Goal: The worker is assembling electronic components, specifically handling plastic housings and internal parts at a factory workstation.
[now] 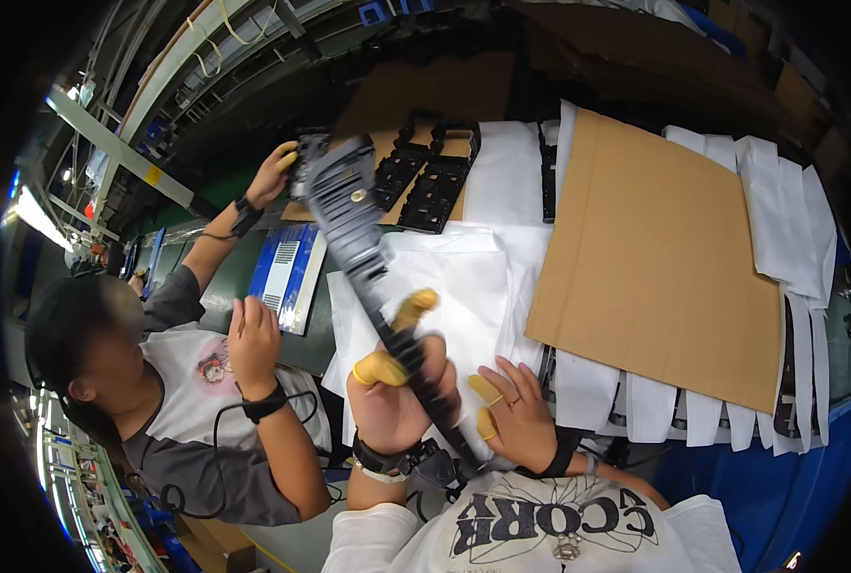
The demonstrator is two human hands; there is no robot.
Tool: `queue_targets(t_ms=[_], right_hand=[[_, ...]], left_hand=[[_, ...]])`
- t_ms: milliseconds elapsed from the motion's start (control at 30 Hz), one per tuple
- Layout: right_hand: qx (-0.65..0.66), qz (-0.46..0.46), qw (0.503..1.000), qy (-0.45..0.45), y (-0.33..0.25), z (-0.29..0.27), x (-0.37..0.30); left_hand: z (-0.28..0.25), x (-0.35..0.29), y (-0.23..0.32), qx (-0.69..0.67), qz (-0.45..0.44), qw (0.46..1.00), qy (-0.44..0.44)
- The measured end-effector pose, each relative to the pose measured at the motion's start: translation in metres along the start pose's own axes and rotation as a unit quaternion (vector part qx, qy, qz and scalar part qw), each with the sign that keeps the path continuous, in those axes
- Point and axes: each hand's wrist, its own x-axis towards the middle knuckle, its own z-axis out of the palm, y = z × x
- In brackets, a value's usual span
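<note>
Left hand [387, 396] grips long black ribbed plastic part [346, 196]; right hand [523, 422] open, empty. Flat brown cardboard sheet [659, 267], 2 o'clock, covers white sheets [586, 393].

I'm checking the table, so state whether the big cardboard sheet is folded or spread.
Spread: the cardboard sheet lies broad and flat, white strips jutting from beneath.

Straight ahead and to the left, passage is barred by the long black frame [354, 229], held aslant in the left hand [392, 387]; near its far end the way is narrowed further by a co-worker's outstretched hand [271, 180]. The left side is hemmed in by the co-worker's other hand [255, 336]. An open lane is left ahead of the right hand [523, 420], above the white sheets [449, 277], bounded on the right by the brown cardboard [659, 258] and at the far side by black trays [435, 196].
</note>
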Motion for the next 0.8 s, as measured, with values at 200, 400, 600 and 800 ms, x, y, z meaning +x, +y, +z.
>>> queue_targets(t_ms=[200,400,600,800], right_hand=[[-0.007,-0.005,1.0,0.002,-0.002,0.0,0.0],[-0.011,-0.004,1.0,0.025,0.002,0.003,0.0],[-0.012,-0.012,0.999,0.031,0.0,0.004,-0.001],[-0.007,-0.012,1.0,0.021,-0.003,0.004,0.001]], left_hand=[[-0.015,0.012,0.001,-0.046,-0.123,0.957,-0.258],[-0.02,0.035,-0.033,-0.154,-0.164,0.893,-0.39],[-0.017,0.03,-0.036,-0.207,-0.184,0.866,-0.417],[-0.012,0.022,-0.045,-0.266,-0.171,0.857,-0.407]])
